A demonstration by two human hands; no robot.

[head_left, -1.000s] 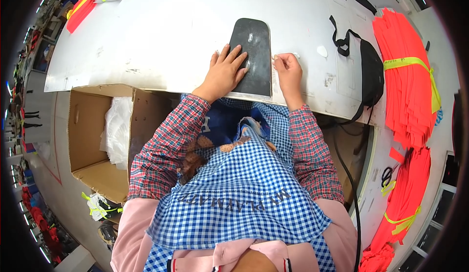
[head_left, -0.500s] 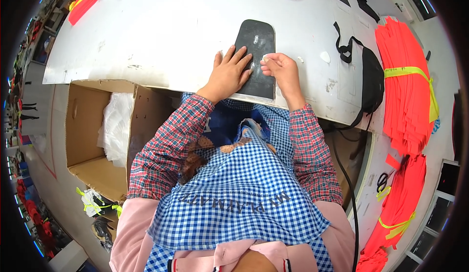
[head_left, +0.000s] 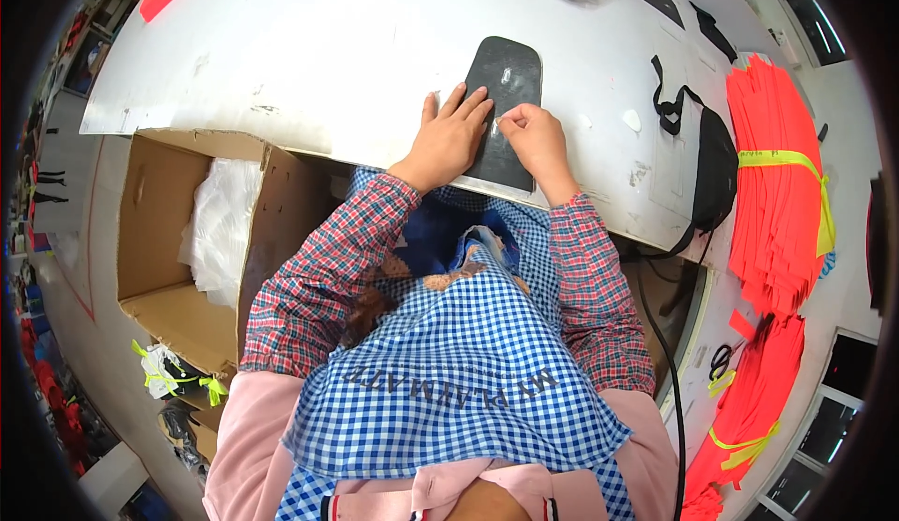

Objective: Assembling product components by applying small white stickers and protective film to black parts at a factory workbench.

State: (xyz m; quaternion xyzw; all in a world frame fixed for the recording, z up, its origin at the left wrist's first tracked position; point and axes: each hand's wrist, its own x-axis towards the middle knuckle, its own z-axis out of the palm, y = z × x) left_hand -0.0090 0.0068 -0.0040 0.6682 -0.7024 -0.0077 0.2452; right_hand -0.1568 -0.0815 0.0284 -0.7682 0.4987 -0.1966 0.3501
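Observation:
A black flat panel [head_left: 508, 70] with a rounded far end lies on the white table in front of me, bearing pale marks along its middle. My left hand [head_left: 449, 139] is spread flat at the panel's left edge, fingertips on or beside it, gripping nothing. Over the panel's right side, my right hand [head_left: 537, 142] is closed in a pinch. A small whitish piece shows at its fingertips, largely hidden by them; its kind is unclear. To the right of that hand, a white flat chip [head_left: 632, 120] rests on the table.
A black bag [head_left: 714, 161] with straps lies at the table's right side. Bundles of bright red fabric [head_left: 773, 184] tied with yellow strips stand beyond it. Scissors [head_left: 720, 362] lie lower right. An open cardboard box [head_left: 154, 221] holding clear plastic [head_left: 225, 231] stands left of the table [head_left: 309, 62].
The view has shifted slightly. My right hand has come down closer to the panel's middle, its fingertips now at the marks. My left hand remains flat at the panel's edge.

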